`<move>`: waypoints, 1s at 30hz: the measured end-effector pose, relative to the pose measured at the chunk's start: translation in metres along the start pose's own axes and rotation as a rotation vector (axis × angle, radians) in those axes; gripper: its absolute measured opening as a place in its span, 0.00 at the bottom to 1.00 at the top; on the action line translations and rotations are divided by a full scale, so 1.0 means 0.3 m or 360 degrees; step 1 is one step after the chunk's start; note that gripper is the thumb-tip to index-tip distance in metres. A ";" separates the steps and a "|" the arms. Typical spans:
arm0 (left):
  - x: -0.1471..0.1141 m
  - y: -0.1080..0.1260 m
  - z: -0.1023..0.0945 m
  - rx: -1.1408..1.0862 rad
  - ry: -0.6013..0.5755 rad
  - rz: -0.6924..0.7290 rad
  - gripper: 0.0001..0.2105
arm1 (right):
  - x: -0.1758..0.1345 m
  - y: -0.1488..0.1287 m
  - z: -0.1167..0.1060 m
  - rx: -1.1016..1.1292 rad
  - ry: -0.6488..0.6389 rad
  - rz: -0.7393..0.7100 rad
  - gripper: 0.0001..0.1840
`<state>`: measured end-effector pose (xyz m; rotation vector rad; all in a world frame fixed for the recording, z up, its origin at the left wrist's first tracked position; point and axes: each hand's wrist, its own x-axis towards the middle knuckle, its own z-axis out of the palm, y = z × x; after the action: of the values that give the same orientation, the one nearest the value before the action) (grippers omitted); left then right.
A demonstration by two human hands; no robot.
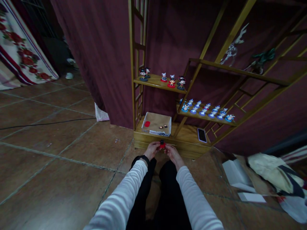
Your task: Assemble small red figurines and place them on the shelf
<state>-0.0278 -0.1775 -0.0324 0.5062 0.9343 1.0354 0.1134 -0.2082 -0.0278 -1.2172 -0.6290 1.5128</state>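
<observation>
While both hands pinch the small red-based figurine [162,144] between them, left hand [152,150] and right hand [173,154] close over the floor, it seems wise to keep the grip on its base and hold it upright; beyond lie the box [157,123], then the shelf [158,82] of figurines.

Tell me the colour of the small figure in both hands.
Red with a black top, seen in the head view.

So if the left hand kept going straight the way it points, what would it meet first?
Probably the front edge of the wooden shelf base, then the open cardboard box on it. The left hand points up-frame, pinching a small red figurine with the right hand. Depth is unclear.
</observation>
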 end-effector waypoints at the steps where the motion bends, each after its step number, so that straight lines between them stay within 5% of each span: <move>1: 0.003 -0.004 0.000 -0.0013 0.0017 0.0019 0.08 | -0.005 -0.001 0.004 -0.0016 -0.0020 -0.0002 0.14; 15: 0.005 -0.036 0.008 0.0016 0.0002 0.0157 0.17 | 0.005 0.015 0.023 0.0004 0.0130 -0.0185 0.10; 20: -0.023 -0.012 0.011 0.0074 -0.0147 0.0038 0.11 | 0.002 0.003 0.020 0.0035 0.0192 -0.0151 0.06; 30: -0.007 -0.012 0.009 0.0228 -0.0038 0.0063 0.08 | 0.004 0.004 0.014 -0.0093 0.0114 -0.0054 0.05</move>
<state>-0.0242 -0.1808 -0.0328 0.6571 0.9847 1.0005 0.1091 -0.2067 -0.0277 -1.2933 -0.6469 1.4246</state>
